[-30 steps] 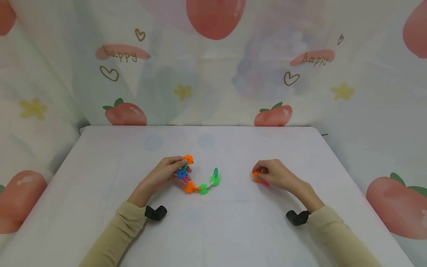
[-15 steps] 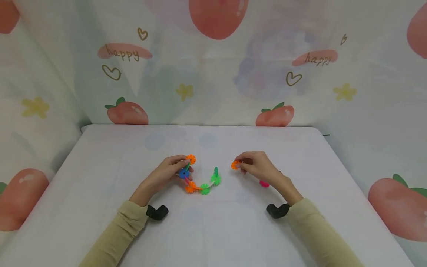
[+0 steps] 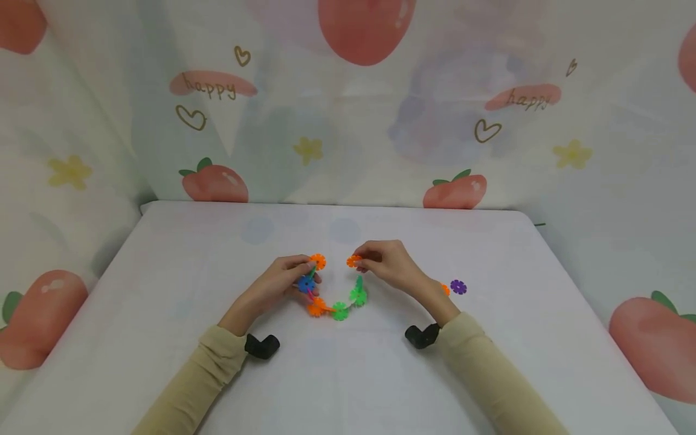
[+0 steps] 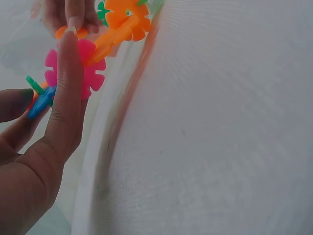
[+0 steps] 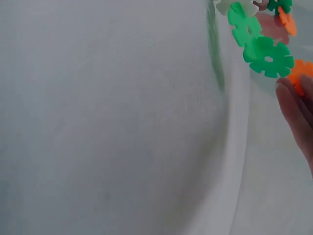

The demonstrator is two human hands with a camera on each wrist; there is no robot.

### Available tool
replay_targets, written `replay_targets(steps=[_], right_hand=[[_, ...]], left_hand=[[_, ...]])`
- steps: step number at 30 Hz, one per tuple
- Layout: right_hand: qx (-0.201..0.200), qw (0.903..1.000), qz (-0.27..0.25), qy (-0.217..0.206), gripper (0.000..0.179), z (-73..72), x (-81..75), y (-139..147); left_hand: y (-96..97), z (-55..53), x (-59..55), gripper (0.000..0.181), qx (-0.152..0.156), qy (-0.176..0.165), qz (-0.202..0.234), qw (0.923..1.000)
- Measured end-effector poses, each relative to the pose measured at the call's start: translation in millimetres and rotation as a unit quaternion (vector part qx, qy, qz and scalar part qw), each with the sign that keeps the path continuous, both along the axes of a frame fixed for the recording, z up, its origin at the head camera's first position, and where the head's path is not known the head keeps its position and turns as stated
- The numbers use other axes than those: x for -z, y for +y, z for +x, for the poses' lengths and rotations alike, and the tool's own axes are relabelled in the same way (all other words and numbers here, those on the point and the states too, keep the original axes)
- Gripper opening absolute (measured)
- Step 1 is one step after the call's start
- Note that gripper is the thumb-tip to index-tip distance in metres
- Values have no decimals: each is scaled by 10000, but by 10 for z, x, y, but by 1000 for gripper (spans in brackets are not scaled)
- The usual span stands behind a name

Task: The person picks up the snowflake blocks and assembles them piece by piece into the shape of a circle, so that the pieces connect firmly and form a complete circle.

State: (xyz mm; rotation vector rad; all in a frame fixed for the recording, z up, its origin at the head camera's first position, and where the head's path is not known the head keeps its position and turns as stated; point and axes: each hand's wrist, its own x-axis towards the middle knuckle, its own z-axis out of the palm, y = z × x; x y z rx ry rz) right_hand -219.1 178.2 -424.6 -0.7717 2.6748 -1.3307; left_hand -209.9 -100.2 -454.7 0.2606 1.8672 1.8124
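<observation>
My left hand (image 3: 288, 275) holds the left end of a curved chain of snowflake building discs between thumb and fingers. An orange disc (image 3: 318, 261) tops that end, above a blue disc (image 3: 306, 284). In the left wrist view, a pink disc (image 4: 93, 68) shows behind a finger. The chain runs on through orange to green discs (image 3: 358, 296) at its right end. Above that end, my right hand (image 3: 388, 263) pinches a single orange disc (image 3: 353, 261). In the right wrist view this orange disc (image 5: 299, 73) appears close beside the green disc (image 5: 269, 58); contact is unclear.
A purple disc (image 3: 458, 287) lies on the white-covered table (image 3: 337, 386) beyond my right forearm. Next to it is another orange disc (image 3: 446, 290), partly hidden by the arm. A printed cloth (image 3: 337, 121) hangs behind the table.
My right hand has picked up the orange disc and carried it left to the chain's green end. The purple disc has come into sight. My left hand keeps its hold.
</observation>
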Motion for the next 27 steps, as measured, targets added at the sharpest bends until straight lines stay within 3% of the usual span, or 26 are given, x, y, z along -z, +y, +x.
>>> replay_targets(steps=[17,23,27], right_hand=[[-454,9868,-2,1555,8,-77,90,-411],[-571,9739,-91,2196,6,-82,108,-457],[-702,9693,-49,2355,6,-75,89,-485]], left_hand=[[18,13,28,36,144,254,-38,9996],[49,38,41,34,-72,433,-132,9989],[76,45,41,31,-235,491,-220,9983]])
